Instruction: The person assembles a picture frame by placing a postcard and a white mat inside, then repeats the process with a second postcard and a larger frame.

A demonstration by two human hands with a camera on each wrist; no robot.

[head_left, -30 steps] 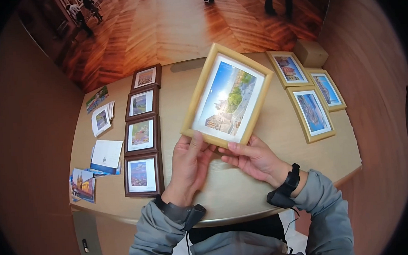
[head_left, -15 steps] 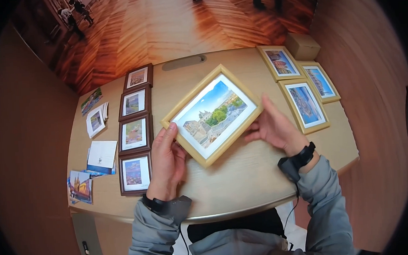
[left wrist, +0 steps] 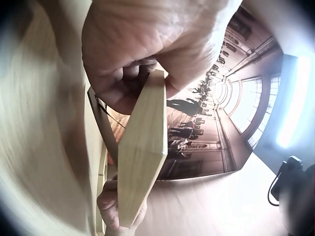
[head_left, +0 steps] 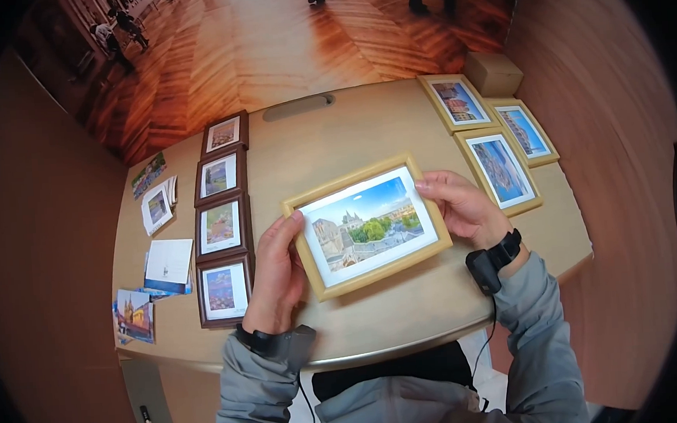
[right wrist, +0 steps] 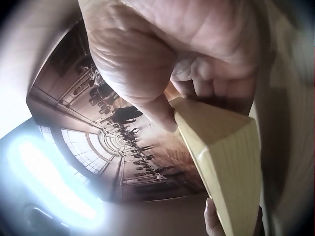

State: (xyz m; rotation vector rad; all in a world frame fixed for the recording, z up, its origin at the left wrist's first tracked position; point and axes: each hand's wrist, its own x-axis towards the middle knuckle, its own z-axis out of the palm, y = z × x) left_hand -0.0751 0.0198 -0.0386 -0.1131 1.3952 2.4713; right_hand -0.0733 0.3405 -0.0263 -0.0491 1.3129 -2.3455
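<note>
Here, frame [head_left: 369, 227] between left grip [head_left: 276, 262] and right grip [head_left: 467, 208], apparently above table [head_left: 304, 148].

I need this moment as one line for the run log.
left hand: grips light-wood picture frame | right hand: grips same frame | frame: raised above desk, picture side showing

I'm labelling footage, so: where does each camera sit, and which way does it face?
Head: worn on the head, facing forward and down at the light wooden frame; left hand, right hand and grey sleeves show.
Left wrist: on that wrist, facing past the left hand to the frame's edge; part of the right hand shows beyond.
Right wrist: the mirrored view, past the right hand; left fingers show beyond.
Both wrist views share the frame and wall picture.
</note>
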